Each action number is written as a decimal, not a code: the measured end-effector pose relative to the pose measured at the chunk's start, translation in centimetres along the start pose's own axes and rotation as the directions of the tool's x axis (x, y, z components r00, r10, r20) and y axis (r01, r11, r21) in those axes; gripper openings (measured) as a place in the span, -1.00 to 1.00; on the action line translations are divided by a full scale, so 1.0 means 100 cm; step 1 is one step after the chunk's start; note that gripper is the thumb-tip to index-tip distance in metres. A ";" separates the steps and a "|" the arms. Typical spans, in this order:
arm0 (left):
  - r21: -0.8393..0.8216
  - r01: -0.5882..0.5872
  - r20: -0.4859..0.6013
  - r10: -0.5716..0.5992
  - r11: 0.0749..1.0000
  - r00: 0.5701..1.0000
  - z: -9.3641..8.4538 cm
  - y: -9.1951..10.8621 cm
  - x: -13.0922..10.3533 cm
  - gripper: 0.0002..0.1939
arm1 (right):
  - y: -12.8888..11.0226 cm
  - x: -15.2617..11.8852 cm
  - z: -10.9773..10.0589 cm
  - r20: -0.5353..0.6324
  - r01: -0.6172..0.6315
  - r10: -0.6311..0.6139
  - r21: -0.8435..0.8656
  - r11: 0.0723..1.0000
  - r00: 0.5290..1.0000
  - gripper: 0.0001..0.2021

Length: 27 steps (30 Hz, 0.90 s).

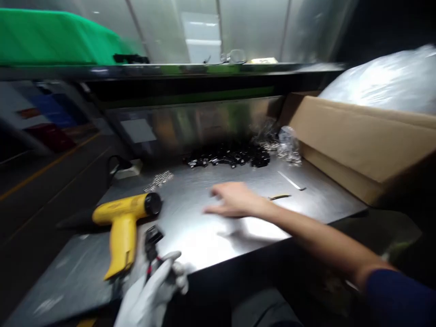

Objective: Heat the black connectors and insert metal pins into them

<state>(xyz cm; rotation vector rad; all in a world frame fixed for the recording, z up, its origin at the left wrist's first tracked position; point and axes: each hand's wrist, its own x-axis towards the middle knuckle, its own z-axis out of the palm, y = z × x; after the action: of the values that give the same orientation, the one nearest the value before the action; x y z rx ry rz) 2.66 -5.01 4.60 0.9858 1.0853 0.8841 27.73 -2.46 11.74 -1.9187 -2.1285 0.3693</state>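
My left hand [153,288], in a white glove, is closed around a small black connector [154,235] with a bit of red wire below it. Beside that hand a yellow heat gun [124,222] rests on the metal table [190,227], its black end turned right. My right hand [233,200] is bare and hovers over the middle of the table, thumb and fingers apart, with nothing visible between them. Beyond it lies a pile of black connector-like parts [231,156]. A thin yellow-and-black tool [279,196] lies behind my right forearm, partly hidden.
Small silvery pieces [159,180] lie left of the pile. A clear plastic bag [289,145] of small parts sits against a cardboard box [361,141] on the right. A pale strip [291,180] lies nearby. Above runs a shelf [190,69] with a green bin [57,38].
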 end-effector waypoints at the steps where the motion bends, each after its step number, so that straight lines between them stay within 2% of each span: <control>1: 0.022 -0.017 0.003 0.017 1.000 1.000 0.007 0.007 -0.002 -0.56 | 0.034 -0.023 -0.004 -0.043 -0.045 0.044 -0.034 0.998 0.998 -0.42; 3: 0.095 -0.044 -0.019 0.046 0.995 0.999 0.016 0.015 0.000 -0.58 | 0.101 -0.060 0.001 -0.080 -0.122 0.115 -0.087 0.989 0.990 -0.31; 5: 0.336 -0.134 -0.036 0.155 0.932 0.987 0.020 0.018 0.008 -0.63 | 0.153 -0.086 0.018 -0.085 -0.155 0.147 -0.104 0.982 0.985 -0.21; 7: 0.492 -0.182 -0.034 0.228 0.851 0.973 0.024 0.019 0.017 -0.65 | 0.184 -0.106 0.038 -0.113 -0.165 0.152 -0.120 0.979 0.982 -0.26; 9: 0.556 -0.198 -0.032 0.259 0.807 0.965 0.029 0.017 0.023 -0.66 | 0.198 -0.121 0.053 -0.172 -0.156 0.124 -0.184 0.971 0.977 -0.38; 12: 0.659 -0.222 -0.028 0.319 0.719 0.947 0.037 0.014 0.030 -0.71 | 0.198 -0.128 0.059 -0.237 -0.141 0.084 -0.235 0.962 0.968 -0.49; 15: 0.802 -0.273 0.026 0.425 0.531 0.905 0.039 0.008 0.037 -0.77 | 0.179 -0.118 0.051 -0.236 -0.089 0.053 -0.148 0.985 0.970 -0.53; 17: 0.867 -0.321 0.092 0.511 0.380 0.855 0.038 0.004 0.044 -0.81 | 0.157 -0.103 0.042 -0.211 0.005 -0.007 -0.010 1.000 0.977 -0.55; 20: 0.906 -0.363 0.172 0.595 0.217 0.785 0.035 -0.002 0.055 -0.82 | 0.121 -0.073 0.031 -0.172 0.226 -0.209 0.084 0.971 0.963 -0.58; 23: 0.918 -0.364 0.203 0.602 0.158 0.772 0.033 -0.005 0.061 -0.79 | 0.101 -0.046 0.033 -0.171 0.347 -0.331 0.075 0.935 0.928 -0.59; 27: 0.895 -0.423 0.259 0.602 0.145 0.755 0.033 -0.006 0.062 -0.78 | 0.101 -0.033 0.045 -0.182 0.290 -0.289 -0.021 0.957 0.940 -0.58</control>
<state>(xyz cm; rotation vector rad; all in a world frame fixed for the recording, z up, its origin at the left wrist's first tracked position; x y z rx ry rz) 7.39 -0.06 2.80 2.4683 1.4441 0.8511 35.92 -4.85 3.94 -1.5355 -2.2351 0.1339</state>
